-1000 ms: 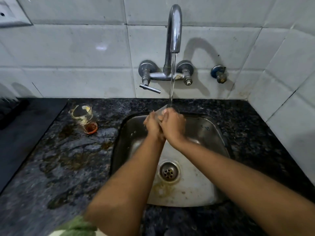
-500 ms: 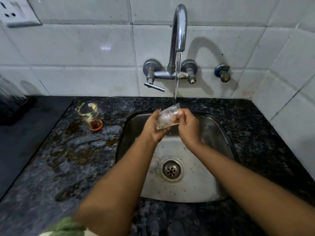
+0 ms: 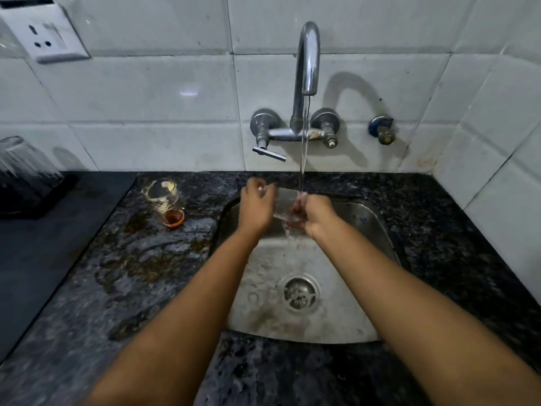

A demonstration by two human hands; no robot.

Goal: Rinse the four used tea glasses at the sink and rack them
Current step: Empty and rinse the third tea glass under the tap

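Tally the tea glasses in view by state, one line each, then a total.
Under the tap, held in both hands: 1, the glass being rinsed
Dirty, on the counter left of the sink: 1, the used glass
Upside down on the rack at far left: 1, the racked glass
Total: 3

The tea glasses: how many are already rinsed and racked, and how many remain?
Done: one upturned glass stands on the dark rack at the left edge; others may be out of view. In hand: a clear glass under the running tap, held by the left hand and right hand. Left: a glass with tea dregs on the counter.
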